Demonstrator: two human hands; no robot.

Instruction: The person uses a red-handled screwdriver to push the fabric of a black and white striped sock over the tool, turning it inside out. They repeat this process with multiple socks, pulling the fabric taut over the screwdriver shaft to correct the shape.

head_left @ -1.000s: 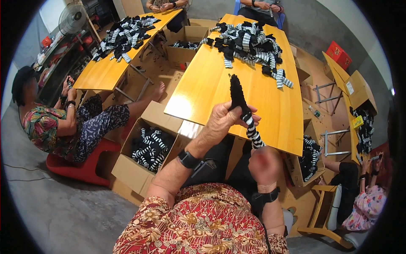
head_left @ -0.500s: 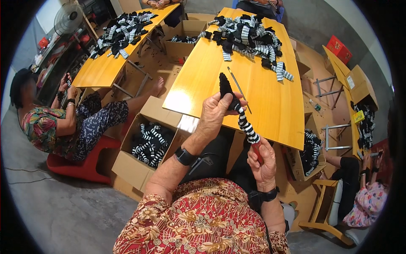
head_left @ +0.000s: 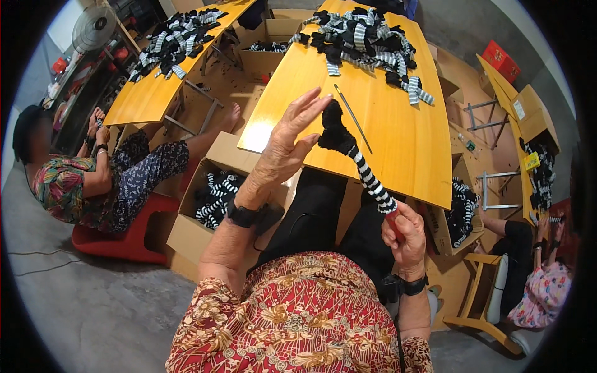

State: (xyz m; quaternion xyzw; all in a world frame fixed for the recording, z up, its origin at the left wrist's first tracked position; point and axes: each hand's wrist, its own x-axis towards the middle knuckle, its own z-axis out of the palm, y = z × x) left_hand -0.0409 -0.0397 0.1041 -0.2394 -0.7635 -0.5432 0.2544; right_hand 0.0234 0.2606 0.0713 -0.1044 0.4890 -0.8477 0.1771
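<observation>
A sock [head_left: 371,180], black at the foot and black-and-white striped along the leg, is stretched over a tool with a red handle [head_left: 393,219]. My right hand [head_left: 408,241] is closed around that handle at the sock's open end, so the sock points up and to the left. Inside the sock, the rest of the tool is hidden. My left hand [head_left: 287,137] is open beside the black foot, thumb and fingers apart. Its fingertips are very near the toe; whether they touch it I cannot tell.
A thin dark stick [head_left: 353,119] lies on the yellow table [head_left: 286,112] ahead, below a pile of socks [head_left: 364,46]. Boxes of striped socks stand at left [head_left: 219,198] and right [head_left: 461,211]. Co-workers sit on a red chair [head_left: 121,230] and a wooden chair [head_left: 466,304].
My left hand has let go of the sock's foot, opened and moved up and left. My right hand has shifted slightly right and down with the sock and handle.
</observation>
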